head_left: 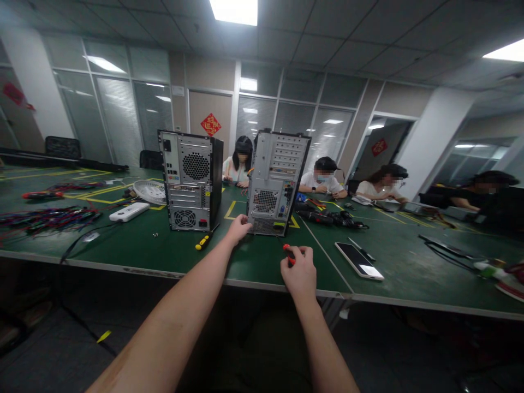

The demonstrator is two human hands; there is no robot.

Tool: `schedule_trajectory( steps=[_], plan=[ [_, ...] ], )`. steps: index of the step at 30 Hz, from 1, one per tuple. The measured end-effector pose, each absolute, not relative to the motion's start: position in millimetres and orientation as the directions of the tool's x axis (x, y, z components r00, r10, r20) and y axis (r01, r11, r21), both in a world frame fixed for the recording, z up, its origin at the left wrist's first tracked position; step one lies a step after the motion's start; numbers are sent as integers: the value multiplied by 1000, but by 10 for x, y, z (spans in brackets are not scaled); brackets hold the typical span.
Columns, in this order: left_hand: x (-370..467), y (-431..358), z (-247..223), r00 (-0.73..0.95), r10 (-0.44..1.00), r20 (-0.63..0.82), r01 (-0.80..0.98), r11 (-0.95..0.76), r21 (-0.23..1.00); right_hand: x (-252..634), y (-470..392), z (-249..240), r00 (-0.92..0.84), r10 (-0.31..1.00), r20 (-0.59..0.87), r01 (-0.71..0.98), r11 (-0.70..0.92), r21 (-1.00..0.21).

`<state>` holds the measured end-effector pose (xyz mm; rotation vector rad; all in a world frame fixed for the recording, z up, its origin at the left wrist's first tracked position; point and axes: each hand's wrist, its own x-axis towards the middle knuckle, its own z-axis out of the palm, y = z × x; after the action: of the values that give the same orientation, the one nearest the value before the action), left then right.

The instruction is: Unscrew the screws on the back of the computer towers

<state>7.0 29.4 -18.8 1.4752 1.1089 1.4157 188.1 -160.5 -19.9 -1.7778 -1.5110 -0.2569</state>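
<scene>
Two tower computer cases stand upright on the green table with their back panels toward me. My left hand [239, 230] is at the lower left edge of the right computer case [275, 180], its fingers curled against it. In front of that case, my right hand [299, 268] grips a screwdriver [289, 253] by its red and black handle, which the fingers partly cover. The thin shaft points toward the bottom of the case. A second screwdriver [203, 240], yellow and black, lies before the left computer case [190, 183].
Bundles of coloured wires [45, 219], a white power strip [129, 212] and a white round basket [149, 191] lie on the left. A phone [359, 261] rests on the right, with black cables [333, 217] behind it. Several people sit across the green table [254, 265].
</scene>
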Motion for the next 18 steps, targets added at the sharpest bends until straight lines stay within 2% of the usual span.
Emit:
schedule_trajectory(
  steps=[9,18],
  plan=[
    [64,329,-224,-10,948,317,89,-315,945,1868,-1654,-109,273,813,514,898,-23,-440],
    [65,305,-207,-10,949,314,90,-312,946,1908,-1649,-100,238,836,494,919,-29,-394]
  ],
)
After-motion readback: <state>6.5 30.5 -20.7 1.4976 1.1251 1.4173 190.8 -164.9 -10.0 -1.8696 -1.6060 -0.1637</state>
